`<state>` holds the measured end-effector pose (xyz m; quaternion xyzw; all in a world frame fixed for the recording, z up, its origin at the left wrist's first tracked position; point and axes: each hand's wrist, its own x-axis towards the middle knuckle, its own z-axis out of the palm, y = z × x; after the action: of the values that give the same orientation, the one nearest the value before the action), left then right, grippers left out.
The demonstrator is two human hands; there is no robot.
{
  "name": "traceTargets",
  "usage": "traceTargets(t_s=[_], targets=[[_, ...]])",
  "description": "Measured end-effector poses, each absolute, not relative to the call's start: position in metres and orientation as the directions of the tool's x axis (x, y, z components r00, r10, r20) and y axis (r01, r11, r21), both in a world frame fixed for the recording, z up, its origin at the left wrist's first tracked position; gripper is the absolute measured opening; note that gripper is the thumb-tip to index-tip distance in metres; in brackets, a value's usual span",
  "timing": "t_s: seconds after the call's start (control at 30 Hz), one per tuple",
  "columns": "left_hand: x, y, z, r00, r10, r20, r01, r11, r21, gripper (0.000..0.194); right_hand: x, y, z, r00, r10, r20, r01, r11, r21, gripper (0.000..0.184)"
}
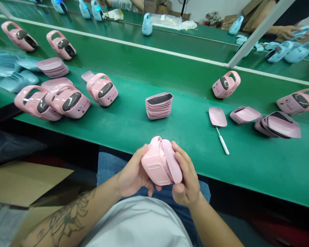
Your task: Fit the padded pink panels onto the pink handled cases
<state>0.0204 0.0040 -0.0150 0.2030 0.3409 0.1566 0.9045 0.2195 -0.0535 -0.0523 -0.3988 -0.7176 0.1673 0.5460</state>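
Both my hands hold a pink plastic housing with a loop handle [154, 164] above my lap, just off the table's front edge. My left hand [136, 168] wraps round its left side. A pink oval cover [172, 161] sits tilted against the housing's right side, and my right hand [187, 175] grips it there with the fingers. Whether the cover is fully seated I cannot tell. Straight ahead on the table stands a stack of pink covers with dark linings [159, 107]. To the right lies a white-handled screwdriver [222, 140], its tip at a single pink cover [217, 117].
Several pink handled devices [103, 90] stand on the green table [190, 140], left and right. More pink covers [278, 125] lie at the right, blue pieces [19, 80] at the left. Behind a white rail, blue devices [147, 24] stand near a co-worker's hands [285, 32].
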Motion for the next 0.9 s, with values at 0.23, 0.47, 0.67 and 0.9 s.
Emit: traceTargets(t_s=[0.23,0.47,0.67,0.9], targets=[[0.003,0.009,-0.017,0.840,0.255,-0.479,-0.112,0.945,0.306,0.090,0.226,-0.054,-0.043,-0.221,0.713,0.665,0.392,0.689,-0.609,0.071],[0.010,0.009,-0.011,0.738,0.446,-0.506,-0.118,0.824,0.554,0.088,0.227,-0.059,-0.042,-0.226,0.701,0.676,0.394,0.701,-0.595,0.070],[0.019,0.007,-0.020,0.719,0.611,-0.332,-0.232,0.661,0.714,0.085,0.223,-0.054,-0.053,-0.246,0.616,0.749,0.392,0.770,-0.504,0.070],[0.014,0.007,-0.009,0.783,0.575,-0.237,-0.224,0.616,0.755,0.099,0.228,-0.059,-0.056,-0.266,0.618,0.739,0.463,0.755,-0.465,0.075]])
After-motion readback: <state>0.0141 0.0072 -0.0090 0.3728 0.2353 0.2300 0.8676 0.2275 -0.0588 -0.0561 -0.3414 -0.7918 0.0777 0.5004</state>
